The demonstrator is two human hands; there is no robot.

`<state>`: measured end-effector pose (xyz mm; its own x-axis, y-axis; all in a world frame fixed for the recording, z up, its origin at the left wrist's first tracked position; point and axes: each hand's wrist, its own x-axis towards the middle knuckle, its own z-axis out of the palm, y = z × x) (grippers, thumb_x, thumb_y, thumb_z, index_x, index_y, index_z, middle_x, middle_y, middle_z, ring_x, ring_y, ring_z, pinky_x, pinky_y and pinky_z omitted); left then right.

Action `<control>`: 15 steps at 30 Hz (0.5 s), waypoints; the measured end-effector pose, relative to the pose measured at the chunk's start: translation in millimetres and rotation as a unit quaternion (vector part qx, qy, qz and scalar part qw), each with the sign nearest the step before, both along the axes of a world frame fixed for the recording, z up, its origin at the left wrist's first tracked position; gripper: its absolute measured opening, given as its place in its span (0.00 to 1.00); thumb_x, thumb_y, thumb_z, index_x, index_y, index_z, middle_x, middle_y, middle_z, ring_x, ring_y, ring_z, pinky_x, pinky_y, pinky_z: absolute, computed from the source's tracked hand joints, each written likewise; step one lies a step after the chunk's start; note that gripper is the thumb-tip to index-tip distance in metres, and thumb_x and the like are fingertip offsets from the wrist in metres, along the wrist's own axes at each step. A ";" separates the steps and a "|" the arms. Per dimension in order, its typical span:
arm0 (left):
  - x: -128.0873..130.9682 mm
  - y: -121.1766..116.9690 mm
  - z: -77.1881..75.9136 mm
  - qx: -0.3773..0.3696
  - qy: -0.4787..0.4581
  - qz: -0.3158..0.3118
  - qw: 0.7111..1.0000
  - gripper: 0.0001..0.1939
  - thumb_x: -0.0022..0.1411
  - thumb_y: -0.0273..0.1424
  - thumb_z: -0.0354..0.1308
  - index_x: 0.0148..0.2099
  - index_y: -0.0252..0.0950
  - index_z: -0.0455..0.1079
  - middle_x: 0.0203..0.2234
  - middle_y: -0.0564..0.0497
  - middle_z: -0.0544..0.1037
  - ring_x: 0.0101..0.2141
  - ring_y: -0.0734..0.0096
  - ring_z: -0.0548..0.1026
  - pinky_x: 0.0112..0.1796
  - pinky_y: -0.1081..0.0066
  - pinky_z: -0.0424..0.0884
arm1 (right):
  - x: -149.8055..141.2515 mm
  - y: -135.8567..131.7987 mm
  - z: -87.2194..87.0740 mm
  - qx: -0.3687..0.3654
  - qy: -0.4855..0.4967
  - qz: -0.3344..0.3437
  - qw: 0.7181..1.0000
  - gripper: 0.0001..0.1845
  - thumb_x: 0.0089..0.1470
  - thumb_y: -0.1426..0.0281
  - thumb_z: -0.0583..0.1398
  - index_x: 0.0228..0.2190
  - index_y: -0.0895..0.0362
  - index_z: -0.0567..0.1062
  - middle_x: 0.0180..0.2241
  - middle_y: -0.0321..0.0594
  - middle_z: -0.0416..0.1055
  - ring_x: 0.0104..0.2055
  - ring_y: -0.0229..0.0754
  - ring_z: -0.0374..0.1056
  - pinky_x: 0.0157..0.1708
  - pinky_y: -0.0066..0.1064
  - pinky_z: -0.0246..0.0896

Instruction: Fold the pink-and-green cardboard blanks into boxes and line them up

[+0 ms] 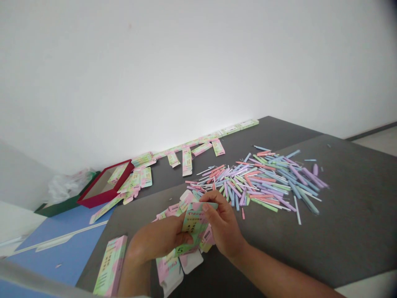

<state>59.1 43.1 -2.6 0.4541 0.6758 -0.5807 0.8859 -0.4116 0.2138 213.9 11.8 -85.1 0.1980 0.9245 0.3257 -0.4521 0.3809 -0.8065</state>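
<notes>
Between my two hands is a small green and pink cardboard box [194, 225], tilted, with printed text and a "5" at its lower end. My left hand [169, 236] grips its left side, thumb across the front. The fingers and thumb of my right hand [221, 219] pinch its upper right edge. Beneath my hands lies a pile of similar flattened cartons [169, 265], some with white flaps showing. Just beyond my right hand spreads a heap of pastel sticks [248, 182] in purple, blue, green, orange and white.
A printed box [110, 265] lies at the table's near left. Red [99, 200] and green [52, 210] trays stand at the left, the green one holding a plastic bag [70, 182]. Boxes [211, 137] line the wall, with loose cartons [187, 161] before them. The dark table [350, 207] ends at right.
</notes>
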 end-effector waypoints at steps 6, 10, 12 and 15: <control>1.0 -1.7 1.5 -0.006 0.005 -0.001 1.000 0.15 0.60 0.35 0.52 0.49 0.37 0.68 0.45 0.43 0.78 0.42 0.51 0.75 0.41 0.61 0.69 | -0.2 -0.4 -2.2 -0.007 -0.030 -0.004 1.000 0.08 0.55 0.70 0.58 0.35 0.54 0.77 0.32 0.38 0.73 0.32 0.39 0.67 0.31 0.29 0.63; 0.7 -2.1 2.3 -0.011 -0.005 -0.006 1.000 0.15 0.59 0.34 0.53 0.47 0.38 0.68 0.45 0.45 0.78 0.43 0.51 0.75 0.42 0.62 0.69 | 1.5 -4.6 -1.1 0.038 -0.061 -0.009 0.997 0.12 0.57 0.71 0.56 0.38 0.53 0.79 0.32 0.38 0.76 0.32 0.40 0.70 0.33 0.30 0.65; 0.6 -1.9 2.2 -0.014 -0.014 -0.009 1.000 0.14 0.58 0.33 0.53 0.47 0.38 0.69 0.44 0.46 0.79 0.43 0.52 0.75 0.43 0.63 0.68 | 2.6 -7.1 -0.5 0.072 -0.105 -0.036 0.991 0.13 0.59 0.72 0.55 0.40 0.53 0.78 0.35 0.38 0.76 0.35 0.41 0.71 0.37 0.31 0.65; 0.2 -3.4 3.1 -0.006 -0.024 0.003 1.000 0.14 0.58 0.33 0.54 0.46 0.38 0.70 0.43 0.46 0.79 0.41 0.52 0.75 0.41 0.64 0.69 | 4.9 -8.7 -0.9 0.125 -0.182 -0.076 0.972 0.15 0.60 0.72 0.54 0.46 0.51 0.75 0.40 0.39 0.77 0.40 0.41 0.72 0.41 0.32 0.65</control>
